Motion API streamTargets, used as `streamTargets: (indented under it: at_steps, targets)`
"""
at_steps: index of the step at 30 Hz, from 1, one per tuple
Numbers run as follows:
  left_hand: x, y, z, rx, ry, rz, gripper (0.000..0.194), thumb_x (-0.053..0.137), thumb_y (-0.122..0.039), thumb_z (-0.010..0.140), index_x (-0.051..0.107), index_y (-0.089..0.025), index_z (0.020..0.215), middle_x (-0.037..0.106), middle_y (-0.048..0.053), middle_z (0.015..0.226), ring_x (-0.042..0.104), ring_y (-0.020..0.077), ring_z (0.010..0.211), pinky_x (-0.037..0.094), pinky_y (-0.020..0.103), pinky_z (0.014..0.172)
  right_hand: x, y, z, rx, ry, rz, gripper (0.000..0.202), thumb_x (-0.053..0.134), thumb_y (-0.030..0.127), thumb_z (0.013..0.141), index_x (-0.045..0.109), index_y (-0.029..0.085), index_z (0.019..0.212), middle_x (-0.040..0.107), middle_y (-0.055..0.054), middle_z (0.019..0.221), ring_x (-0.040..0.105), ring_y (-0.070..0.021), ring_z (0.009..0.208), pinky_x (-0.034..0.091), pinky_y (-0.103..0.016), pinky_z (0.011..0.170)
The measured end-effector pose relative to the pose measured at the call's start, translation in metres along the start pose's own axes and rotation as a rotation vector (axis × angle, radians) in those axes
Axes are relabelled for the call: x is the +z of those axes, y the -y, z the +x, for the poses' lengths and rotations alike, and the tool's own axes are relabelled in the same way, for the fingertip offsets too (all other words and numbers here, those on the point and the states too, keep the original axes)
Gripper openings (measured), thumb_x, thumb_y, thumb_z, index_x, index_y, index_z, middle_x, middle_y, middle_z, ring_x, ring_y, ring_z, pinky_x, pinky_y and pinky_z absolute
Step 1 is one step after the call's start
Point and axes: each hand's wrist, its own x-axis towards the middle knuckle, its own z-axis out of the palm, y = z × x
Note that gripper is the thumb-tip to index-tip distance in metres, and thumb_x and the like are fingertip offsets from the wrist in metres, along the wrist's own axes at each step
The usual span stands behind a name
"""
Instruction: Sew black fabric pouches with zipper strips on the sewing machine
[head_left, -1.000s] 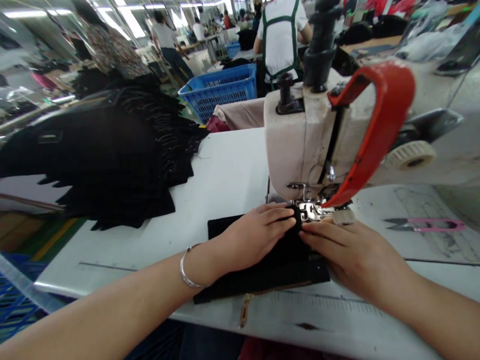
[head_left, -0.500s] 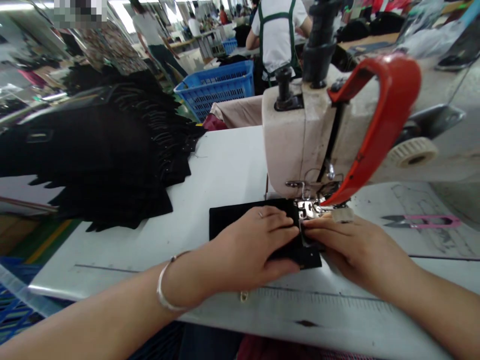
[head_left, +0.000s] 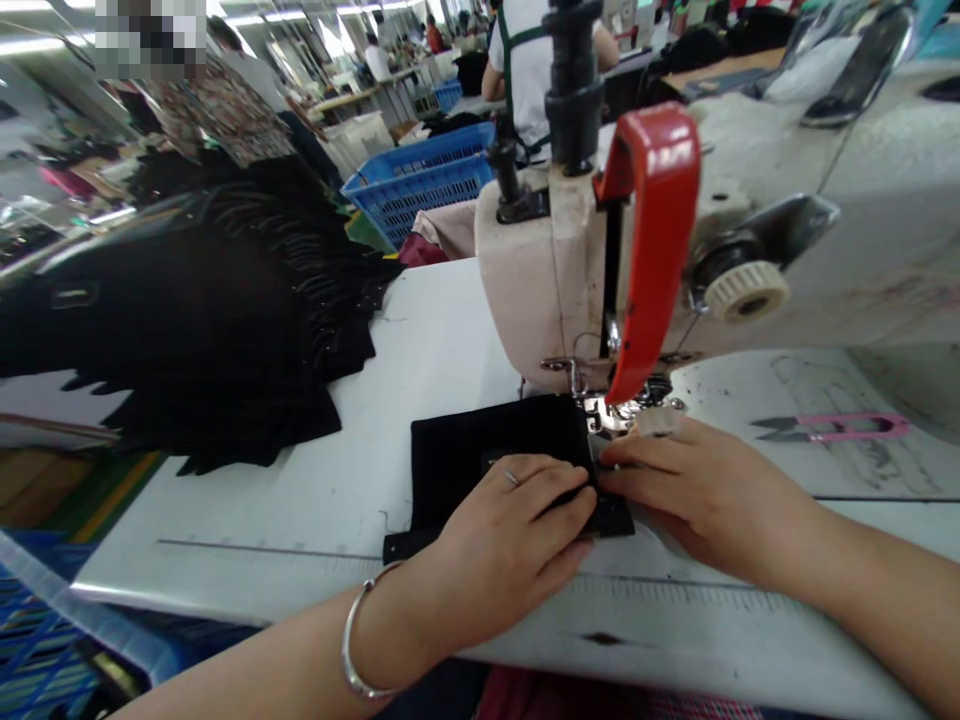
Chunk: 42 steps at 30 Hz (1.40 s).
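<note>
A black fabric piece (head_left: 457,450) lies on the sewing machine table, its right edge by the metal presser foot (head_left: 602,414). My left hand (head_left: 510,530), with a ring and a silver bangle (head_left: 352,640), rests on the fabric's lower right part, fingers stretched out over it. On the other side of that edge is my right hand (head_left: 697,490), its fingers pressed together at the cloth beside the foot; their tips are partly hidden. Above stands the white sewing machine (head_left: 525,290) with a red curved guard (head_left: 660,240).
Dark garment pieces (head_left: 247,320) are heaped at the left. Pink-handled thread snips (head_left: 847,427) lie right of the machine. A blue basket (head_left: 427,175) stands behind the table (head_left: 442,320), another crate (head_left: 45,620) at lower left. People (head_left: 517,80) are farther back.
My left hand has slid down and toward me on the fabric, uncovering more of its upper part. The fabric's lower left strip now shows. The view has shifted, moving the machine leftward in frame.
</note>
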Motion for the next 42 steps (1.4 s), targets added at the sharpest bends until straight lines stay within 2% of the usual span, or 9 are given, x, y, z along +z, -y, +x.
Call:
streamTargets:
  at_steps: [5,9,13,18,21,28,34,42]
  targets:
    - [0.002,0.002,-0.004,-0.005,0.004,-0.035,0.03,0.063,-0.026,0.097,0.063,-0.013,0.124,0.067,0.009,0.122,0.058,0.0232,0.125,0.05,0.041,0.112,0.005,0.004,-0.001,0.015,-0.006,-0.029,0.03,0.05,0.007,0.092,0.064,0.014,0.118,0.068,-0.008,0.127,0.064,-0.0256,0.107,0.054,-0.045,0.095]
    - [0.005,0.005,-0.009,-0.054,0.007,-0.046,0.033,0.062,-0.027,0.097,0.062,-0.014,0.127,0.058,0.013,0.136,0.05,0.0264,0.137,0.046,0.046,0.117,0.003,0.001,-0.001,0.065,-0.009,-0.09,0.032,0.049,0.007,0.091,0.064,0.012,0.119,0.071,-0.011,0.116,0.065,-0.0284,0.103,0.056,-0.045,0.087]
    - [0.006,0.004,-0.008,-0.083,-0.004,-0.048,0.03,0.061,-0.025,0.097,0.063,-0.015,0.125,0.055,0.014,0.141,0.049,0.0265,0.138,0.045,0.047,0.118,0.002,-0.001,-0.001,0.058,0.042,-0.182,0.04,0.045,0.006,0.091,0.059,0.011,0.128,0.07,-0.015,0.118,0.066,-0.0307,0.101,0.057,-0.045,0.078]
    - [0.001,0.004,-0.003,-0.005,0.028,-0.015,0.026,0.058,-0.023,0.098,0.064,-0.011,0.121,0.06,0.015,0.136,0.052,0.025,0.136,0.045,0.043,0.118,0.004,0.002,-0.001,0.042,0.02,-0.121,0.036,0.044,0.005,0.091,0.061,0.014,0.123,0.07,-0.01,0.121,0.065,-0.0274,0.104,0.055,-0.044,0.086]
    - [0.0,0.009,-0.002,0.036,0.043,-0.014,0.028,0.058,-0.025,0.098,0.063,-0.011,0.122,0.063,0.014,0.133,0.053,0.0242,0.135,0.044,0.041,0.119,0.004,0.005,0.0,0.032,-0.004,-0.081,0.039,0.045,0.005,0.091,0.058,0.013,0.127,0.07,-0.008,0.123,0.065,-0.0248,0.104,0.054,-0.042,0.091]
    - [0.004,0.025,0.007,0.063,-0.013,-0.047,0.028,0.062,-0.025,0.093,0.064,-0.011,0.117,0.065,0.014,0.132,0.058,0.0238,0.131,0.047,0.04,0.117,0.004,0.006,0.002,0.072,-0.002,-0.1,0.03,0.048,0.008,0.092,0.063,0.014,0.117,0.069,-0.013,0.122,0.064,-0.028,0.099,0.055,-0.044,0.083]
    - [0.007,0.041,0.016,0.08,-0.04,-0.047,0.027,0.06,-0.023,0.093,0.064,-0.014,0.118,0.067,0.011,0.13,0.06,0.0218,0.127,0.051,0.04,0.111,0.003,0.004,0.003,0.144,0.008,-0.118,0.036,0.05,0.01,0.09,0.064,0.013,0.123,0.067,-0.014,0.111,0.062,-0.0298,0.091,0.057,-0.046,0.076]
    - [0.012,0.057,0.029,0.113,-0.118,-0.007,0.02,0.059,-0.023,0.093,0.067,-0.015,0.109,0.072,0.009,0.115,0.066,0.0221,0.111,0.056,0.043,0.102,0.007,0.002,0.004,0.207,0.01,-0.09,0.044,0.048,0.01,0.091,0.059,0.013,0.134,0.067,-0.015,0.109,0.063,-0.0306,0.095,0.058,-0.047,0.079]
